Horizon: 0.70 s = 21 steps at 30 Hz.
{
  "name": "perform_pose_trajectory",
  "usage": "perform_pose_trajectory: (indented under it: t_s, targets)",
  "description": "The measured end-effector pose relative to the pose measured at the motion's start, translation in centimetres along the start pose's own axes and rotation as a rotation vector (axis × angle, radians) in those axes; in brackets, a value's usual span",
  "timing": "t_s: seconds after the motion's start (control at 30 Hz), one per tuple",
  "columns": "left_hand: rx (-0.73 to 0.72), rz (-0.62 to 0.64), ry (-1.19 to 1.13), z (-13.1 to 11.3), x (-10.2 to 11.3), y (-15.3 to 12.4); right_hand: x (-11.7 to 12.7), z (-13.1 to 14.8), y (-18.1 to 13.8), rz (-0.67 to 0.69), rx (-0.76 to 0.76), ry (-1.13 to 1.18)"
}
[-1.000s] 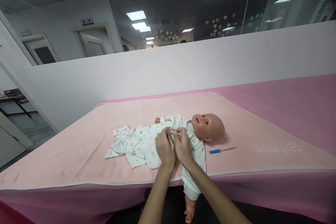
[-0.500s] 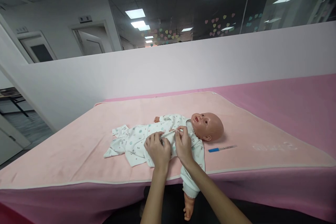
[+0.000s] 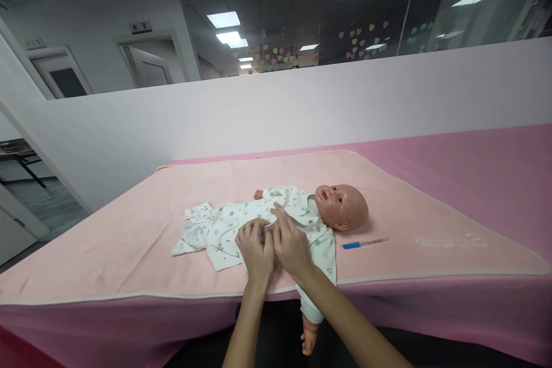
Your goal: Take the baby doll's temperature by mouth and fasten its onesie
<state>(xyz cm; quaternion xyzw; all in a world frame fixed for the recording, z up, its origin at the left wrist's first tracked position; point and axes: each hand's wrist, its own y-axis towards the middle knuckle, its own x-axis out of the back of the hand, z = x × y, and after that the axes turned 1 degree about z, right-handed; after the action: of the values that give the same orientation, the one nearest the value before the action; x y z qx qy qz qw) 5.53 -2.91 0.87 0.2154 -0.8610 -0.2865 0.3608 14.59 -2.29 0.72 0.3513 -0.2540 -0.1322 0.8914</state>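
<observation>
A baby doll [image 3: 345,207] lies on its back, its head to the right and one arm hanging over the near table edge. It wears white printed baby clothes [image 3: 228,230]. Over the doll's belly, my left hand [image 3: 255,244] is closed with fingers curled on the garment's cloth. Right beside it my right hand [image 3: 290,241] pinches at the same cloth with thumb and finger, its other fingers partly stretched out. The fingers cover the exact spot they grip. A blue-ended thermometer-like stick [image 3: 365,243] lies near the doll's head.
A peach blanket [image 3: 129,230] covers the table over a pink cloth [image 3: 483,172]. Behind it stands a low white partition wall [image 3: 276,115] with glass above. The table's near edge [image 3: 172,298] runs just in front of me.
My right hand has moved left and slightly down from the doll's chest to beside my left hand. The cloth flap that was lifted near the chest now lies flatter.
</observation>
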Motion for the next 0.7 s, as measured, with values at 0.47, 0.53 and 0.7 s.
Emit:
perform_pose_trajectory:
  t_s: [0.47,0.53,0.7]
  targets:
    - [0.110,-0.101,-0.186,0.45,0.26,-0.23,0.00,0.27,-0.09,0.232,0.056,-0.110]
    - [0.117,-0.105,-0.203,0.32,0.28,-0.20,-0.15,0.21,-0.11,0.227,0.041,-0.128]
    - [0.094,-0.121,-0.171,0.26,0.12,-0.27,-0.40,0.25,-0.18,0.190,-0.021,-0.162]
